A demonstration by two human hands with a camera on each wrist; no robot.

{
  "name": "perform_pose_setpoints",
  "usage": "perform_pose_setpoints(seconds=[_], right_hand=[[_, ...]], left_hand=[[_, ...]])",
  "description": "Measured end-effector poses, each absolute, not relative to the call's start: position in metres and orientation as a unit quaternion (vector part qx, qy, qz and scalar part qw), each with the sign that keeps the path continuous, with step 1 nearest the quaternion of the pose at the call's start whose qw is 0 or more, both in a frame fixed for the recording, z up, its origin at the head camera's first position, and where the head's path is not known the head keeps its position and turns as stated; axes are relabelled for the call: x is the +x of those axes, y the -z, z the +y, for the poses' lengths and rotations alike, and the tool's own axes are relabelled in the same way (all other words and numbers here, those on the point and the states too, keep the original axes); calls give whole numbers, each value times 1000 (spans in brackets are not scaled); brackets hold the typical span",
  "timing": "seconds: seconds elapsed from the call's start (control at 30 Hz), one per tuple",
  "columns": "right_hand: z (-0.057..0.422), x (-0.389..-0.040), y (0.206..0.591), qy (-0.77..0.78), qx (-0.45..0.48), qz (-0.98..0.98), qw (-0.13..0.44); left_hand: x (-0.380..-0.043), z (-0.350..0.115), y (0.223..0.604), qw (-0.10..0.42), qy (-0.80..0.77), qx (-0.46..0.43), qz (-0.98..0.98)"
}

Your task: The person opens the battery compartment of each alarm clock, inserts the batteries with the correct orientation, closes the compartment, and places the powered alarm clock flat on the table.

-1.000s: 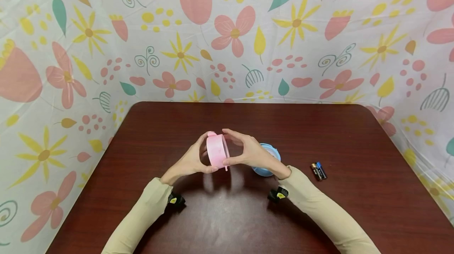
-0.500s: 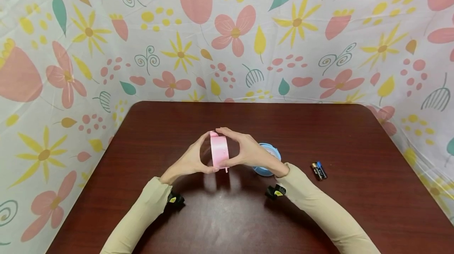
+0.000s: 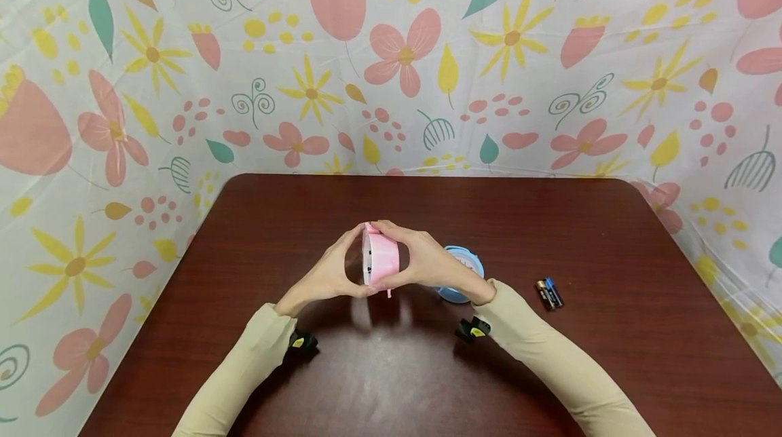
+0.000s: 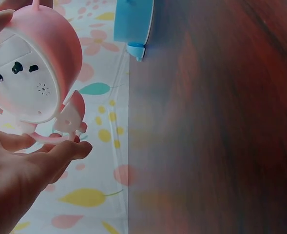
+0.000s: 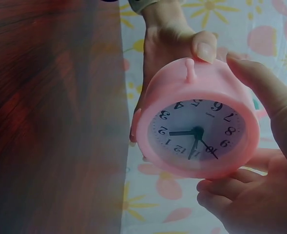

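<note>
Between my two hands a pink alarm clock [image 3: 385, 259] is held on its side above the table. My left hand [image 3: 330, 271] grips it at the rim from the left, thumb below and fingers above. From the other side my right hand [image 3: 421, 260] grips the casing the same way. In the left wrist view the clock's white back [image 4: 24, 80] shows black knobs and small speaker holes. The right wrist view has the dial [image 5: 197, 129] upside down, with dark hands behind a clear cover. A small pink foot [image 5: 190, 70] sticks out of the casing.
A blue alarm clock [image 3: 455, 294] lies on the table, partly hidden behind my right wrist. Farther right, two batteries [image 3: 549, 294] lie side by side on the dark brown table [image 3: 611, 233]. Flower-printed cloth [image 3: 403, 118] hangs behind and at the sides.
The pink alarm clock has turned, so its white back with the knobs now shows at the left. My right hand has shifted slightly left with it; the left hand has barely moved.
</note>
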State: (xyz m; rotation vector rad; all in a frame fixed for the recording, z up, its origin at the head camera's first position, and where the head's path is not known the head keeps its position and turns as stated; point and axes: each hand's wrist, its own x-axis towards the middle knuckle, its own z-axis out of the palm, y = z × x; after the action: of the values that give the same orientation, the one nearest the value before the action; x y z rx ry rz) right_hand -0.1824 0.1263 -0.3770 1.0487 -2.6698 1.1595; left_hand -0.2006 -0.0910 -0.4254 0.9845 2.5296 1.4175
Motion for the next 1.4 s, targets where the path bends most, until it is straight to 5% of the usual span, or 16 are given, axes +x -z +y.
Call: perform_pose_setpoints(seconds=[0.27,1.4], right_hand=[[126,-184,379,-362,334,-870,20],[121,-181,389,-348,318,-882,1]], left_hand=[[-190,-86,403,75,-507,341,788],[-204,-87,419,0,-317,390,864]])
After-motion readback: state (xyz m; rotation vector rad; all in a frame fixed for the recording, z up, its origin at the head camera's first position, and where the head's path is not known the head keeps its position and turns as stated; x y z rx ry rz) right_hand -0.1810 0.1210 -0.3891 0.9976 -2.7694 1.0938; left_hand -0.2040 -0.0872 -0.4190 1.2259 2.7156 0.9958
